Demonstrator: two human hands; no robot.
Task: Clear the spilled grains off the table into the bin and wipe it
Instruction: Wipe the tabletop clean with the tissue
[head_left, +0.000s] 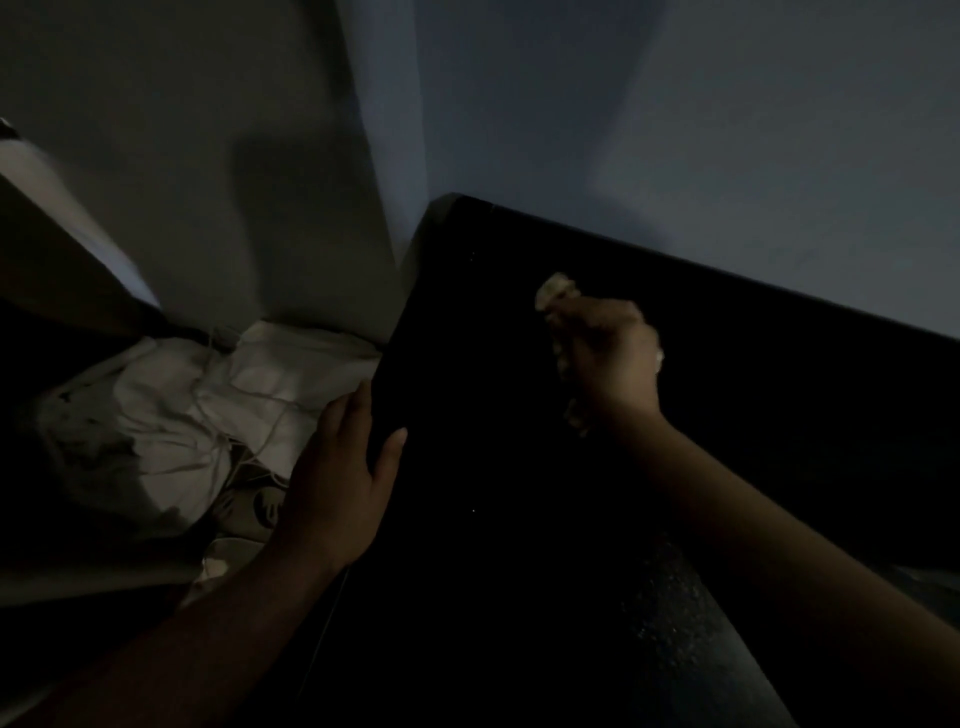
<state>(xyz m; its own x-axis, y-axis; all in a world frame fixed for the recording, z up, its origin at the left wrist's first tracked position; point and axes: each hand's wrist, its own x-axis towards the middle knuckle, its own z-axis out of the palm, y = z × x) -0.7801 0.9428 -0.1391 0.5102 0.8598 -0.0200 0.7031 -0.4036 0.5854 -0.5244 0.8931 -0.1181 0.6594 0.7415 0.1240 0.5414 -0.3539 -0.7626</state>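
Very dim light, much blur. Two plain walls (727, 104) meet in a corner, the left one greyish, the right one bluish, both smooth and matte. A black table (493, 338) fills the middle and is pushed into that corner, with its far edge along the right wall; the top is flat, smooth and square-cornered. Both bare forearms come in from below. Left of the table, lower down, lies a crumpled white bundle (171, 405), soft, creased and crossed by thin strings; cannot tell whether it is a bag or loose fabric. Just beside it is a patterned pale item (249, 506), partly hidden by the left wrist. A dark speckled surface (675, 613) sits at the lower right, under the right forearm; its material is unclear. The left hand (343, 467) rests on the table's left edge with the thumb lying on top, the fingers fairly straight and reaching over the side, holding nothing. The right hand (613, 358) is over the tabletop toward the far side, its fingers curled tight round a pale wad (553, 291), crumpled and lumpy, which sticks out past the knuckles and trails below the wrist; cloth or paper, cannot tell. A few tiny light specks (474, 511) lie on the black top, well apart from each other, between the two hands.
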